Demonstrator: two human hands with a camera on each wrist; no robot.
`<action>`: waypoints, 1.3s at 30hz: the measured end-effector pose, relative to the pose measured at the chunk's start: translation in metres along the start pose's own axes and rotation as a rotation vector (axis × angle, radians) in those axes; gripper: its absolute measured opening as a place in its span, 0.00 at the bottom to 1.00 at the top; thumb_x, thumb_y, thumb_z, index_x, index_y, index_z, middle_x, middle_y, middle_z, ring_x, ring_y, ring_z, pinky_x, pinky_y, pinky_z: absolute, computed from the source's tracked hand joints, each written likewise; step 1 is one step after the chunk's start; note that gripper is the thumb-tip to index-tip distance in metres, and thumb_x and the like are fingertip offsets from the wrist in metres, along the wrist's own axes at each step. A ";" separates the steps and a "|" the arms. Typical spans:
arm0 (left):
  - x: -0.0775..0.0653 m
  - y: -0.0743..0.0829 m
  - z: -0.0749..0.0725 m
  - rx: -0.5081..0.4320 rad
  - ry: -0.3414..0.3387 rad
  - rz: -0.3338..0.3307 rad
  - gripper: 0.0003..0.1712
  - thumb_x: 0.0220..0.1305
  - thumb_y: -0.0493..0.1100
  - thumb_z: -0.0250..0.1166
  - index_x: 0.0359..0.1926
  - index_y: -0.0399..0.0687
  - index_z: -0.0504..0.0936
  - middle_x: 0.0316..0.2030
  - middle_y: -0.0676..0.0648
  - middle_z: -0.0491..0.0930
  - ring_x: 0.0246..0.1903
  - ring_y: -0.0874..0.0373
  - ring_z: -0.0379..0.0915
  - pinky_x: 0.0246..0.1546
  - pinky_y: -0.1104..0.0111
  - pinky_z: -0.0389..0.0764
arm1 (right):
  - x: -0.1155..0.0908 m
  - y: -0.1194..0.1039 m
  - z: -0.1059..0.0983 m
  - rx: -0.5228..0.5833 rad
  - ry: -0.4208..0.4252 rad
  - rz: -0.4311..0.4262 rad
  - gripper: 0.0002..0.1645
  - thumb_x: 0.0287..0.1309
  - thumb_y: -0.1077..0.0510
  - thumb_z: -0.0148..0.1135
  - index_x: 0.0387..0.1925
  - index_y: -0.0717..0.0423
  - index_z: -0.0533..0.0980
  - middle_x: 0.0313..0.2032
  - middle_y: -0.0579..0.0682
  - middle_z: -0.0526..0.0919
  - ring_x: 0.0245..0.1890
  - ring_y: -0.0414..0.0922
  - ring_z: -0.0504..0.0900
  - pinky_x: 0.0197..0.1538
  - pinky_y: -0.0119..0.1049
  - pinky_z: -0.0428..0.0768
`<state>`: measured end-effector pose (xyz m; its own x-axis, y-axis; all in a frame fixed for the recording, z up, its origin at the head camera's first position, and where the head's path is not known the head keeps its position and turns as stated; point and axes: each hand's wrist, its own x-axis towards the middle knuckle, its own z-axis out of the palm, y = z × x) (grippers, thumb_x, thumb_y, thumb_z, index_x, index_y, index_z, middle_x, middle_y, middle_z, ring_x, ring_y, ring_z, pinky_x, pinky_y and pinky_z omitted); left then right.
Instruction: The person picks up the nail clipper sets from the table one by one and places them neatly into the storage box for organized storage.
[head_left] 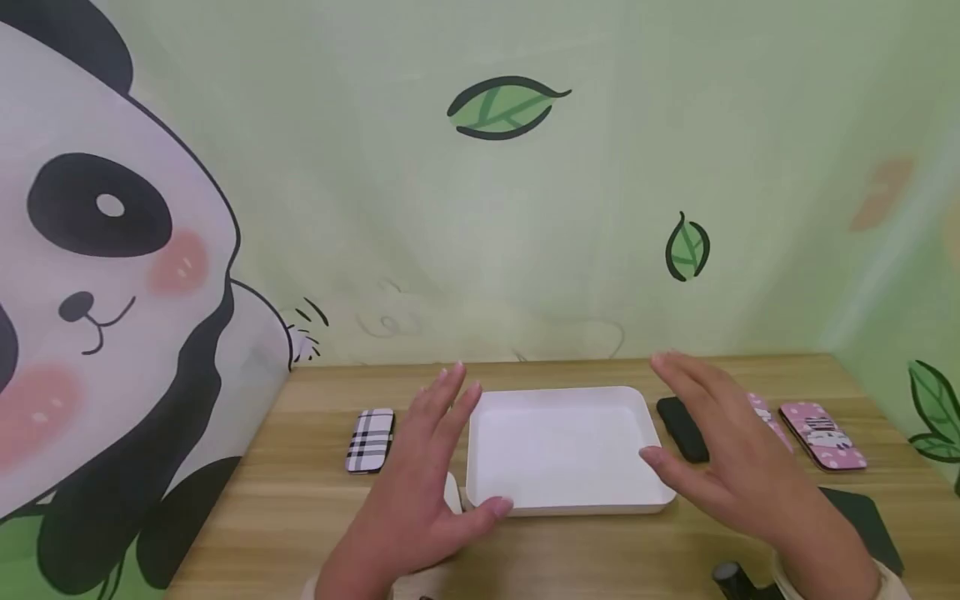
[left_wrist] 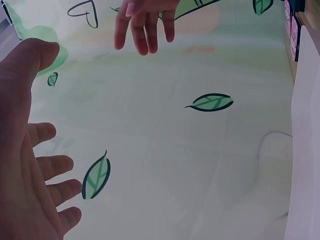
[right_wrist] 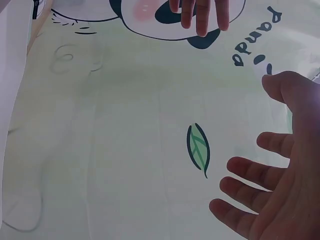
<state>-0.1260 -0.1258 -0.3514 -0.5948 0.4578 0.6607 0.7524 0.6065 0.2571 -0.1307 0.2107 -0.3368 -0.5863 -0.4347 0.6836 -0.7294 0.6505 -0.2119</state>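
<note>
A shallow white rectangular tray (head_left: 562,450) lies on the wooden table between both hands. My left hand (head_left: 423,483) is raised near the tray's left side, fingers spread and nothing in its grasp. On the other side my right hand (head_left: 738,458) hovers by the tray's right edge, thumb apart from the fingers and palm facing inward, also holding nothing. Both wrist views show the fingers relaxed, with the left palm (left_wrist: 25,165) and right palm (right_wrist: 295,185) bare. A white rounded object (head_left: 452,493) beside the tray is mostly hidden behind the left hand.
Left of the tray lies a black-and-white plaid, phone-shaped item (head_left: 370,440). To the right are a black flat item (head_left: 682,429) and two pink patterned ones (head_left: 823,435), one partly covered by the right hand. A dark green flat piece (head_left: 862,525) and black cylinder (head_left: 731,575) sit nearer.
</note>
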 end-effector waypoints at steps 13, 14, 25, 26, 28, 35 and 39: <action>-0.001 -0.003 0.003 0.032 -0.009 -0.028 0.51 0.64 0.76 0.49 0.79 0.52 0.55 0.78 0.46 0.50 0.76 0.48 0.49 0.74 0.49 0.50 | 0.001 0.005 0.009 -0.008 -0.024 0.072 0.48 0.58 0.49 0.70 0.75 0.53 0.60 0.68 0.56 0.68 0.65 0.53 0.67 0.69 0.26 0.58; -0.002 -0.003 0.003 0.034 -0.011 -0.030 0.52 0.64 0.76 0.50 0.79 0.52 0.55 0.79 0.46 0.50 0.76 0.48 0.49 0.74 0.49 0.50 | 0.001 0.006 0.011 -0.012 -0.030 0.085 0.49 0.56 0.52 0.71 0.76 0.52 0.60 0.68 0.55 0.68 0.65 0.53 0.68 0.68 0.29 0.61; -0.002 -0.004 0.003 0.035 -0.022 -0.037 0.52 0.63 0.75 0.52 0.79 0.53 0.54 0.79 0.46 0.49 0.76 0.48 0.48 0.74 0.49 0.50 | -0.002 0.028 0.027 -0.030 -0.152 0.234 0.46 0.62 0.50 0.68 0.76 0.51 0.57 0.66 0.59 0.70 0.64 0.58 0.70 0.58 0.63 0.72; -0.002 -0.004 0.003 0.035 -0.022 -0.038 0.52 0.63 0.75 0.52 0.79 0.53 0.54 0.79 0.46 0.49 0.76 0.48 0.48 0.74 0.49 0.49 | -0.002 0.030 0.029 -0.032 -0.178 0.251 0.46 0.63 0.49 0.66 0.76 0.51 0.57 0.66 0.60 0.70 0.64 0.59 0.69 0.59 0.64 0.71; -0.002 -0.003 0.002 0.038 -0.023 -0.040 0.52 0.63 0.75 0.52 0.79 0.54 0.54 0.79 0.46 0.49 0.76 0.48 0.48 0.75 0.50 0.48 | -0.002 0.034 0.031 -0.040 -0.232 0.285 0.45 0.66 0.45 0.63 0.77 0.52 0.56 0.66 0.62 0.69 0.64 0.61 0.69 0.59 0.66 0.71; -0.001 0.002 0.001 0.035 -0.021 -0.027 0.52 0.64 0.76 0.51 0.79 0.53 0.54 0.79 0.46 0.49 0.76 0.47 0.48 0.73 0.48 0.51 | -0.004 0.048 0.035 -0.072 -0.314 0.357 0.45 0.68 0.43 0.60 0.76 0.57 0.55 0.66 0.66 0.67 0.65 0.65 0.68 0.60 0.67 0.70; -0.001 0.003 0.001 0.040 -0.011 -0.027 0.52 0.64 0.76 0.49 0.79 0.53 0.55 0.79 0.46 0.50 0.76 0.48 0.49 0.72 0.46 0.52 | -0.004 0.052 0.039 -0.083 -0.378 0.410 0.47 0.69 0.38 0.56 0.77 0.57 0.53 0.68 0.67 0.65 0.65 0.67 0.68 0.60 0.68 0.70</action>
<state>-0.1237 -0.1241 -0.3521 -0.6180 0.4484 0.6458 0.7243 0.6442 0.2458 -0.1803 0.2222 -0.3782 -0.9127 -0.3189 0.2555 -0.3938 0.8533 -0.3417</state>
